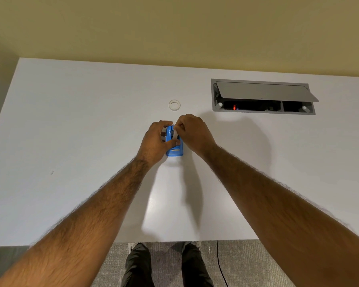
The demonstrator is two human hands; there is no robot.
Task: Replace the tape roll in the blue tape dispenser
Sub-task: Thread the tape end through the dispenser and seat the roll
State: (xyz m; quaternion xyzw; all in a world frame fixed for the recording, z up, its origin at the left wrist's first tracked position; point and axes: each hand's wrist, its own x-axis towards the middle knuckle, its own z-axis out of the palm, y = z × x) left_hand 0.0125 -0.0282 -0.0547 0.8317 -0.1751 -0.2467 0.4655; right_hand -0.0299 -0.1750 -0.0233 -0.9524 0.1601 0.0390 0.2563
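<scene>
White desk [71, 121]: cable box [263, 97] far right, lid propped open, dark inside with a red light, contents unclear. Blue tape dispenser [174, 151] mid-desk. My left hand [157, 139] clamps its body; right hand [193, 132] pinches a whitish strip at its top. Tape ring [174, 105] lies just beyond, flat. Looks mid-swap, threading or seating; can't tell which roll is in.

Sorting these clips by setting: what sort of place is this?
Probably an office or meeting room: a plain white desk with a built-in cable and power hatch, grey carpet tiles underneath, and a bare wall behind.
</scene>
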